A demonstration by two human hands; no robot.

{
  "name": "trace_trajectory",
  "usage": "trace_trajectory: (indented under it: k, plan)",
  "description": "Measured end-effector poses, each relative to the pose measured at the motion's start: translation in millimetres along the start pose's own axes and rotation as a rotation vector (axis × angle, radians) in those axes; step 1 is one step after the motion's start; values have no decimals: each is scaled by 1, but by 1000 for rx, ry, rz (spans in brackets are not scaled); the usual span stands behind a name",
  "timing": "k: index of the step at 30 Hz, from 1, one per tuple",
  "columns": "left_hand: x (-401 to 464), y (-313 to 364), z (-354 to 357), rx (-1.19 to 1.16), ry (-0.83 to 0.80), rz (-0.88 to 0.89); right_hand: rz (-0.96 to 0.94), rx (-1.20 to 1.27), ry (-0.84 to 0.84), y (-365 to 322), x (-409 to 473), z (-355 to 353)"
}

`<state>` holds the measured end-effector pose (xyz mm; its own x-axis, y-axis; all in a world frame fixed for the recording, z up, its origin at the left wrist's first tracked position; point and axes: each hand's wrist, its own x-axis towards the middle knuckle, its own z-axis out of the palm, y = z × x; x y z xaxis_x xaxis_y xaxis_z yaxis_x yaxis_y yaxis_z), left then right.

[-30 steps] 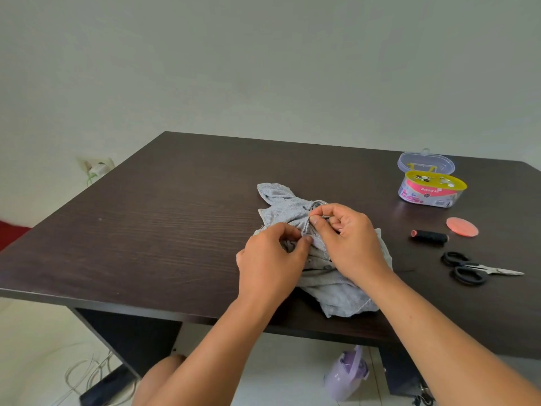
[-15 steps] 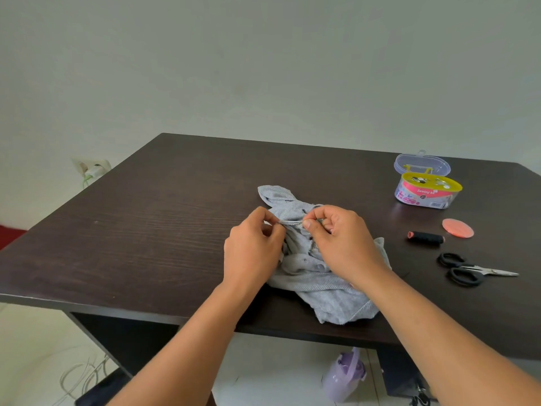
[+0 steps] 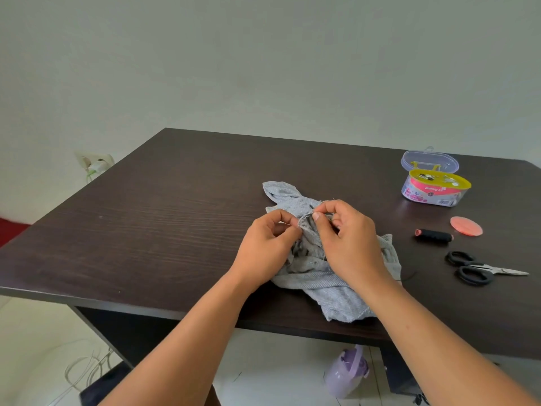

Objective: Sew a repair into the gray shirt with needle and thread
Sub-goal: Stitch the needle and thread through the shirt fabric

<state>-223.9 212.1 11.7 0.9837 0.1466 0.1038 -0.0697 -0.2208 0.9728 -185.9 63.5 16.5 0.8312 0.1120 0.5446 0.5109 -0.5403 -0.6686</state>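
Both hands shifted up, fingers [image 3: 317, 215] pinching crumpled gray shirt [image 3: 330, 291] w/ dark stains at fold.

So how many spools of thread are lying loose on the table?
1: a black spool right of the gray shirt, beside the pink disc. The sewing kit box may hide more.

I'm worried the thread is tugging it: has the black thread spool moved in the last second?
No. The black thread spool lies where it did, same gap to the sewing kit behind it and the scissors in front.
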Motion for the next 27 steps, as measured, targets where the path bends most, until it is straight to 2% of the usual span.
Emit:
trace_trajectory:
  k: [10,16,27]
  plan:
    - [2,-4,6,68,-15,-24,56,112,-19,4,-3,-6]
    - [-3,0,3,-45,45,7,52,139,-18,3,-5,-8]
    - [-5,-1,3,-59,59,18,-78,153,52,6,-15,-10]
